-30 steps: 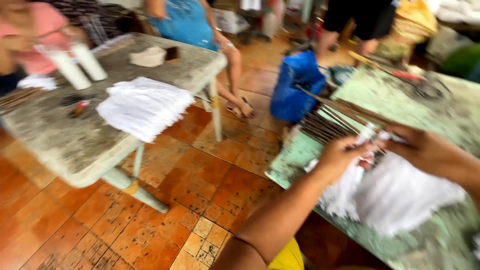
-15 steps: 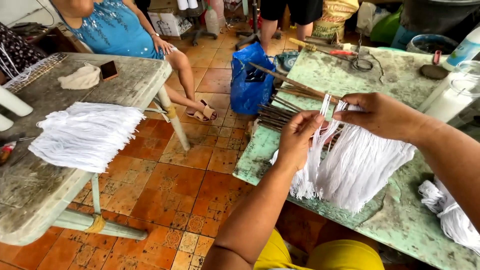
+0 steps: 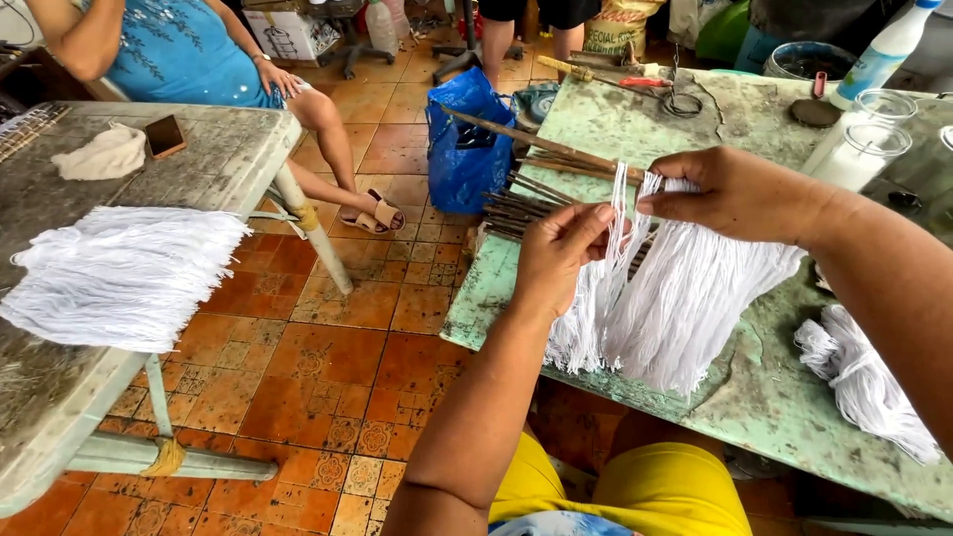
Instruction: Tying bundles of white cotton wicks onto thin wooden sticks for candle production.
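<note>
Strands of white string (image 3: 685, 288) hang in a thick bundle over the near edge of the green counter (image 3: 764, 407), and we hold them at the top with both hands — our left hand (image 3: 556, 253) with its grip closed on a few thin strands pulled apart from the rest, our right hand (image 3: 740, 194) pinching the gathered top of the bundle just beside it. Behind our hands lie dark wooden sticks (image 3: 536, 184) on the counter, a smaller white bundle (image 3: 864, 382) rests to the right, and across the tiled floor (image 3: 328, 367) a grey counter (image 3: 199, 169) carries another white heap (image 3: 124, 273) — a seated person in blue (image 3: 184, 50) beside it.
</note>
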